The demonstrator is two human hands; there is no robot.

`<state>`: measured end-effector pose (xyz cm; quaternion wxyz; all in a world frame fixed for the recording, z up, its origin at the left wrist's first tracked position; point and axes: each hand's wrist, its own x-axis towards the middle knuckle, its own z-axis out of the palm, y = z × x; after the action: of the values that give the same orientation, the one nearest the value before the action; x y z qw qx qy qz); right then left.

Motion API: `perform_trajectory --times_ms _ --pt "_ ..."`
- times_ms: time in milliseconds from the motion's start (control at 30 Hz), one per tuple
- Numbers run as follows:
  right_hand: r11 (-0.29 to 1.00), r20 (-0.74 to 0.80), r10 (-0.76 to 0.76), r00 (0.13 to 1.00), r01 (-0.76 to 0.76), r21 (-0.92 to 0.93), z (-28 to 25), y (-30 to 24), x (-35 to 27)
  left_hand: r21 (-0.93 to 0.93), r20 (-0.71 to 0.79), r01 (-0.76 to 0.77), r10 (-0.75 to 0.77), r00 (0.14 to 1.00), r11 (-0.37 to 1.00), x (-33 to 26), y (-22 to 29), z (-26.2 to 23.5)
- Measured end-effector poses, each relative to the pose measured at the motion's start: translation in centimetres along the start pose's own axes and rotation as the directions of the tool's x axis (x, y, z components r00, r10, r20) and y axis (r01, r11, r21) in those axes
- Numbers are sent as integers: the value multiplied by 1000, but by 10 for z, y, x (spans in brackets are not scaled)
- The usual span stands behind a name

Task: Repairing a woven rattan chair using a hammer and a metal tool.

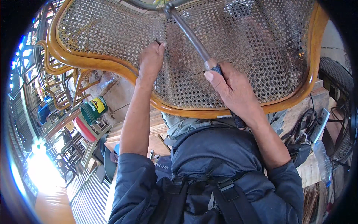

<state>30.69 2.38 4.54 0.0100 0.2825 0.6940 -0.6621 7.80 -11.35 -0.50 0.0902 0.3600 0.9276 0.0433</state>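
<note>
A woven cane panel (pixel 231 48) in a curved, glossy orange-brown wooden frame (pixel 186 110) spans the space in front of me, over my lap. My right hand (pixel 236 89) is wrapped round the dark grip of a hammer (pixel 192 37). Its metal shaft slants up and left across the cane, with the head near the panel's far edge. Left of the hammer, my left hand (pixel 151 59) is closed over the cane. A short dark tip (pixel 157 42) sticks out by its fingers; most of whatever they hold is hidden.
At the left stand a green bucket (pixel 93 111), a red-topped seat (pixel 84 129) and several bent wooden frames (pixel 56 71). On the right, dark cables (pixel 304 127) lie on a wooden bench near a clear plastic bottle (pixel 323 160). A dark woven chair (pixel 337 72) stands farther right.
</note>
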Motion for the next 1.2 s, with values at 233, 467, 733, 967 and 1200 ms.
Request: perform_trajectory --times_ms 233,467,733,967,1200 --pt "966 -49 -186 981 192 175 3 -8 -4 -151 61 117 -109 992 982 1 -9 3" --pt "943 -105 -66 992 97 318 -9 3 1 -245 48 185 -178 983 952 3 -11 3" --pt "899 -65 234 970 -190 395 -23 32 -1 -279 86 261 -247 965 924 -4 -18 6" --pt "882 -49 373 927 -337 330 -29 48 -4 -471 246 548 -494 834 691 -15 11 -23" --pt "966 158 177 971 -141 -215 -12 19 21 -440 -1 203 -227 974 874 -91 -2 -7"
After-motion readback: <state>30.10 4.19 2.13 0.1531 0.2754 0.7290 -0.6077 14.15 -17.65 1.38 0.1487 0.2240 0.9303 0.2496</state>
